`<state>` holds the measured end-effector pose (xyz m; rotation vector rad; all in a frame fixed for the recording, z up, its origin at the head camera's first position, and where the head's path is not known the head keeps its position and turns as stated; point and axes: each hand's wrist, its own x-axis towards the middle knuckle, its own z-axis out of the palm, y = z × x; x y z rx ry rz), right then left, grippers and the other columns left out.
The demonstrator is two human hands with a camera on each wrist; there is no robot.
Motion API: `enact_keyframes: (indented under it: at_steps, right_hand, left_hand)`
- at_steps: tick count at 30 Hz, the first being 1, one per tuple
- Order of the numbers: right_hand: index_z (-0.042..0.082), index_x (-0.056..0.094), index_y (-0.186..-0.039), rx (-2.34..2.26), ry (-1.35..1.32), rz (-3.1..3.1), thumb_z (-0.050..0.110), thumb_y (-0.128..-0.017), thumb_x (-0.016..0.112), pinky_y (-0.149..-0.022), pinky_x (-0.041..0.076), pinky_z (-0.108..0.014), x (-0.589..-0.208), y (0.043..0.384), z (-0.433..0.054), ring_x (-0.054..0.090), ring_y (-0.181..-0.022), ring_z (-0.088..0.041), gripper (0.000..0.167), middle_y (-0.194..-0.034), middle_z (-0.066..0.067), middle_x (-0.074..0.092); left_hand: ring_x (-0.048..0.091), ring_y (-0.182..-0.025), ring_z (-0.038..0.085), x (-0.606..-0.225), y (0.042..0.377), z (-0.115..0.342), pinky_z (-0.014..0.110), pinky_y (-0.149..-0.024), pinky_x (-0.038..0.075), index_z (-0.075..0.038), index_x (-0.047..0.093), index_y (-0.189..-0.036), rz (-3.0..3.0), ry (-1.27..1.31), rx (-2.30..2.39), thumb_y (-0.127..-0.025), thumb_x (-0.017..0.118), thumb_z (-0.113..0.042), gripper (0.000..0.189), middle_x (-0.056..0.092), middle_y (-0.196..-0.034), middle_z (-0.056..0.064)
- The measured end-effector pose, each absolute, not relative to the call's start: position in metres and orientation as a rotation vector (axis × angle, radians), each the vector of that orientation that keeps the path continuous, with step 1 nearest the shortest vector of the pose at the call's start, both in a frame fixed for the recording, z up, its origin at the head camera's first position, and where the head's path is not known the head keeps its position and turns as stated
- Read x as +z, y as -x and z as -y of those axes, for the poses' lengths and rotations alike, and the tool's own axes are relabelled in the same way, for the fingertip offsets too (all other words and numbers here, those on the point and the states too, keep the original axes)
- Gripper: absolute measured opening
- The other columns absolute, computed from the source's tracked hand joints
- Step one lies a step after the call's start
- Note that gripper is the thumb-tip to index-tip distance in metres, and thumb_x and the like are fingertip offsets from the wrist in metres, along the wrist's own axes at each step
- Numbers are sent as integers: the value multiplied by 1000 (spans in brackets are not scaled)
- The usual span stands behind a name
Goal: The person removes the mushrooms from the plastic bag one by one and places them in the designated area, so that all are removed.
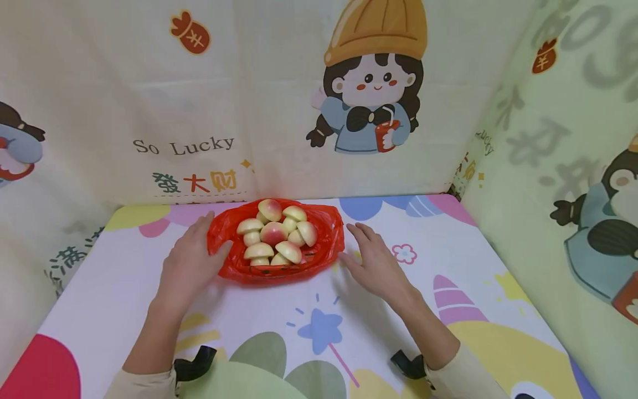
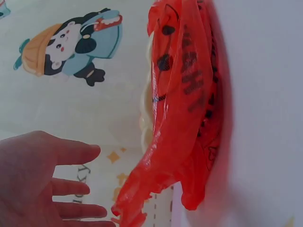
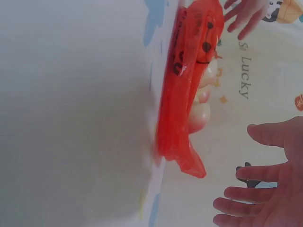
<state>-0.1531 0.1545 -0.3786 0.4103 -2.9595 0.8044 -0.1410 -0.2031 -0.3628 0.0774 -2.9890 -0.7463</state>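
A red plastic bag [image 1: 319, 257] lies spread on the table with its mouth wide. Inside it sit several mushroom-shaped pieces [image 1: 274, 234], pale cream with pinkish tops on some. At the bag's left edge is my left hand [image 1: 186, 263], fingers extended; in the left wrist view the hand [image 2: 42, 184] shows nothing in its grasp, beside a loose flap of the bag [image 2: 184, 94]. My right hand [image 1: 376, 266] hovers off the bag's right side, fingers spread and holding nothing, as the right wrist view shows as well. Dark printing marks the bag's side.
A white tabletop cover [image 1: 389, 316] with coloured cartoon prints lies under the bag. Patterned cloth [image 1: 279, 111] hangs behind the table, and another cloth wall [image 1: 538, 166] stands on the right. A black strap end [image 1: 195, 363] sticks out by the left sleeve.
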Motion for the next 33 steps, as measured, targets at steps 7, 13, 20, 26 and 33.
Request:
enact_keyframes:
  at_steps: [7,13,20,26,33]
  right_hand:
    - [12,50,-153,883,-391,2944,32,-95,74,-99,58,-59,-370,159,-141,47,-144,-36,66,-156,-13,49]
    - [11,54,-150,902,-413,2929,29,-94,76,-101,58,-55,-366,166,-130,50,-141,-34,62,-152,-12,53]
    - [14,55,-148,950,-415,2925,27,-94,77,-96,61,-52,-365,174,-119,52,-138,-32,60,-149,-10,54]
    - [16,55,-149,1006,-380,2949,24,-94,77,-91,64,-49,-369,179,-111,52,-137,-31,60,-149,-9,53]
    - [13,58,-145,1009,-393,2938,20,-94,78,-91,64,-48,-373,188,-105,54,-134,-30,56,-145,-10,56]
  left_hand:
    - [34,-145,57,-370,147,217,78,-104,42,-2,18,-165,2993,-152,-907,-99,66,-31,87,32,-162,32]
    - [43,-136,58,-375,152,222,65,-92,57,2,16,-164,3030,-241,-1053,-100,65,-35,89,39,-155,38]
    - [50,-130,52,-383,156,225,56,-91,62,3,19,-163,3049,-336,-1236,-101,64,-37,86,44,-151,36]
    - [54,-126,46,-391,158,234,45,-88,65,1,26,-162,2994,-382,-1461,-102,65,-33,80,45,-148,33]
    - [70,-101,16,-400,165,245,28,-85,64,1,26,-163,2751,-532,-1935,-103,67,-30,79,44,-155,30]
